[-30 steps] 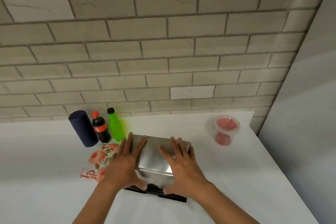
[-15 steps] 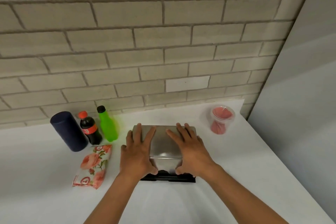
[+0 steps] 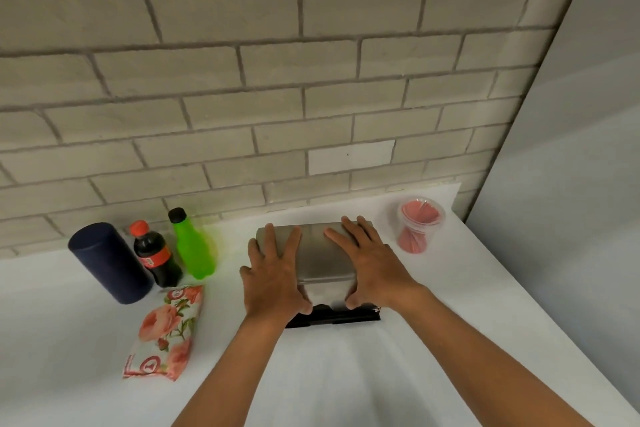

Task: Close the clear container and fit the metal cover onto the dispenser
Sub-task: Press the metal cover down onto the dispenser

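Note:
A brushed metal cover (image 3: 320,258) sits on the dispenser, whose black base (image 3: 334,316) shows at the near edge. My left hand (image 3: 275,276) lies flat on the cover's left side, fingers spread, thumb hooked on its front face. My right hand (image 3: 372,262) presses the right side the same way. The clear container (image 3: 419,225) stands to the right near the wall, holding pink-red pieces, with a clear lid on top.
On the white counter (image 3: 346,374), left of the dispenser, stand a dark blue cylinder (image 3: 109,262), a cola bottle (image 3: 156,255) and a green bottle (image 3: 192,246). A floral packet (image 3: 166,329) lies in front of them. A brick wall runs behind; a grey panel (image 3: 571,166) closes the right.
The view has tilted and shifted, so the dispenser now sits squarer in front of me. Both hands stay pressed on the cover, fingers reaching slightly further over its top.

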The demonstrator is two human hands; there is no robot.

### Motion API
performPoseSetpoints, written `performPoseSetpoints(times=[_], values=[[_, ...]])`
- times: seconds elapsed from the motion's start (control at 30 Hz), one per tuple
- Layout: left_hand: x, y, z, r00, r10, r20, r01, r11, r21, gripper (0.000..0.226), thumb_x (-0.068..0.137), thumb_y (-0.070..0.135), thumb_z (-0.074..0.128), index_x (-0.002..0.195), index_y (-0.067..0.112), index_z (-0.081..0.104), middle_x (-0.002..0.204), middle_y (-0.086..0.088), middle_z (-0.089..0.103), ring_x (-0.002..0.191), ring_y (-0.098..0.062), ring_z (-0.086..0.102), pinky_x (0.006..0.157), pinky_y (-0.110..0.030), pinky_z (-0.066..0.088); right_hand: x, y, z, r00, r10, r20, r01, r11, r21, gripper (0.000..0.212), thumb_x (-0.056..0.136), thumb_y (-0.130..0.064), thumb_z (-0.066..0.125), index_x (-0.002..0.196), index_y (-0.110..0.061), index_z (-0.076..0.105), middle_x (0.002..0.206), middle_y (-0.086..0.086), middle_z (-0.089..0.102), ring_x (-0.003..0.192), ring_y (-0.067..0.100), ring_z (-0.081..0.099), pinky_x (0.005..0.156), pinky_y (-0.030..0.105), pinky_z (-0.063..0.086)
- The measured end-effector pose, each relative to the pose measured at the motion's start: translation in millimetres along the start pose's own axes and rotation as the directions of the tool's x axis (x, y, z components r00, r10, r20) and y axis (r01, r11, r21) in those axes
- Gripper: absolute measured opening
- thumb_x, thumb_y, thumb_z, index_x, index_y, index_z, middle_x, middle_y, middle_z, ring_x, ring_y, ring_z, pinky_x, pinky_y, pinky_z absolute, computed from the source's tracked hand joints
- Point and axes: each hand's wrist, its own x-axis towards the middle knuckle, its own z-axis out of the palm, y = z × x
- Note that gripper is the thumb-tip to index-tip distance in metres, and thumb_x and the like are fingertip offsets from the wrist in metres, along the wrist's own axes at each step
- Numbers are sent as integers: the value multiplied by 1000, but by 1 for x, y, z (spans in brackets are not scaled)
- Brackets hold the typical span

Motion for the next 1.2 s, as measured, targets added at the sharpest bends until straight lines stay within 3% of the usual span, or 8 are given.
performPoseSetpoints(times=[0.2,0.57,0.83,1.2], values=[[15,9,1,999,-19,-29,20,1000,22,146,51,57,92,163,42,0,171,-13,-5,151,-45,15,99,-51,51,14,10,-9,999,-42,-18,43,999,13,145,57,-35,101,168,-44,7,178,-6,-5,163,23,-14,125,54,33],[30,19,4,997,-70,-21,70,997,22,148,52,56,96,164,40,0,171,-14,-6,151,-44,15,104,-54,52,34,27,-12,995,-97,-38,98,995,8,147,50,-38,100,167,-46,10,178,-8,1,163,21,-8,123,51,35],[31,19,7,997,-68,-27,69,997,24,146,54,55,95,163,40,-1,171,-13,-6,151,-44,14,104,-51,50,36,30,-10,995,-90,-37,90,996,-2,148,52,-38,100,166,-49,7,178,-10,-2,163,20,-11,121,63,34],[32,20,8,999,-45,-31,46,998,37,144,57,58,90,165,38,-3,172,-14,-7,151,-47,13,104,-49,50,41,33,-9,991,-122,-61,117,989,-89,151,54,-35,99,167,-45,-1,178,-6,-3,164,25,-10,121,49,32]])
